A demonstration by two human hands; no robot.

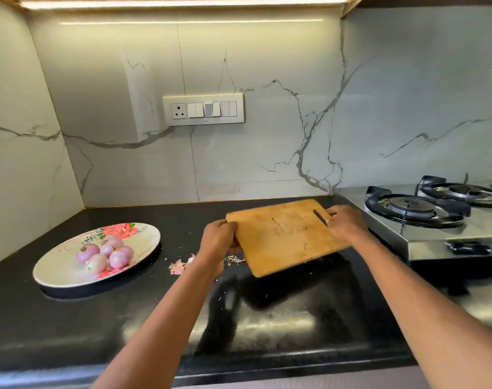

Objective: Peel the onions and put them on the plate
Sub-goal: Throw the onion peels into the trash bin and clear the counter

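Arms: both extended forward over the table (281, 318), forearms bare, converging on the board.
Left hand (218, 242): clamped on the near-left edge of the cutting board (286, 237), fingers curled under, thumb on top.
Right hand (344, 223): gripped the board's far-right end beside the handle slot, fingers wrapped over the edge.
Cutting board: wooden, rectangular, rounded corners, scored and stained surface; held tilted, apparently lifted clear of the table.
Onions (106, 252): five, small, round, pale purple, glossy, peeled; clustered together on the plate (57, 272).
Plate: round, shallow, white with pink floral print; set on the table well left of the board.
Peels (180, 265): thin, papery, pink scraps lying on the table between plate and board, near the left hand.
Table: black, polished, reflective stone.
Stove (424, 217): stainless steel, black burner grates, at right, just beside the board.
Wall (267, 153): white marble-look panels, grey veining; switch panel (203, 109) mounted at centre.
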